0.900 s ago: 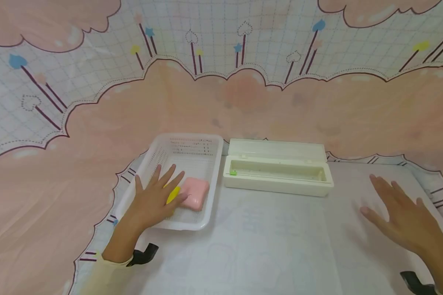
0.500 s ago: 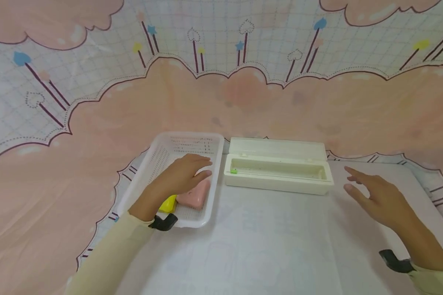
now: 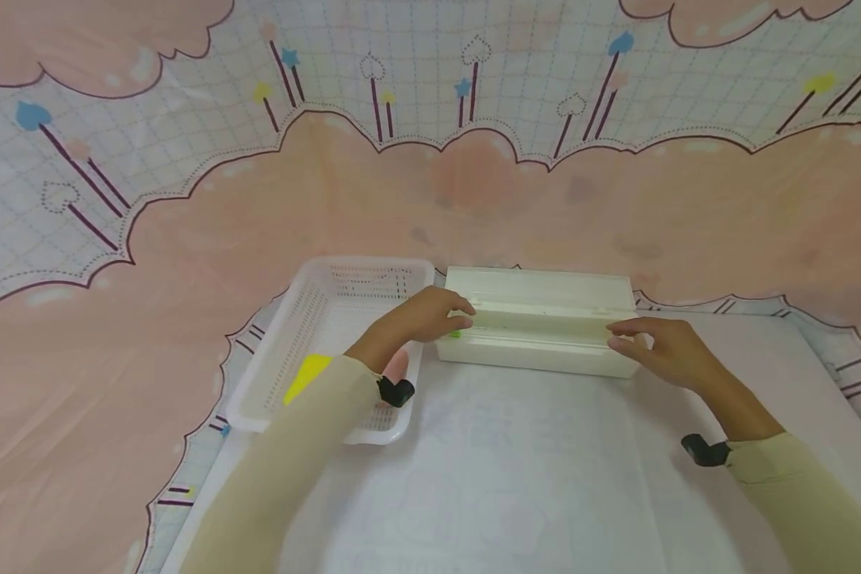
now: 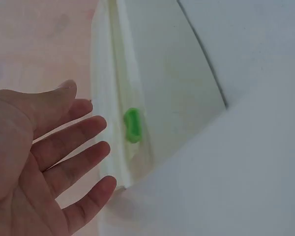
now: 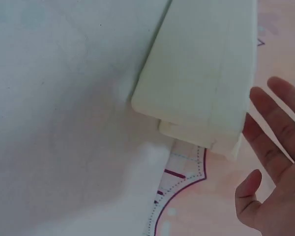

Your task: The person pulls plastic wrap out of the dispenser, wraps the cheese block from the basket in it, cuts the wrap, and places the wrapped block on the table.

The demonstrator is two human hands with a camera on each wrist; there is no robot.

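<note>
A long, pale cream plastic box [image 3: 531,359] stands with its hinged lid [image 3: 538,288] tipped back. My left hand [image 3: 430,315] is over the box's left end, thumb and fingers spread apart and holding nothing. Beside its fingertips, in the left wrist view, a small green plastic piece [image 4: 132,125] sits along the box's long edge. My right hand [image 3: 663,347] is at the right end, its fingertips overlapping the box there. In the right wrist view the right fingers [image 5: 280,130] are loosely extended close to the box's side, with nothing gripped.
A white perforated basket [image 3: 391,438] stands left of the box, under my left forearm. Inside lie a yellow item [image 3: 304,376] and a pink item [image 3: 397,365], partly hidden by the sleeve. A patterned cloth [image 3: 531,207] rises behind the white table covering [image 3: 531,462].
My left hand has moved right, from above the basket to the box's left end. My right hand has come left and inward to the box's right end. The box has stayed put.
</note>
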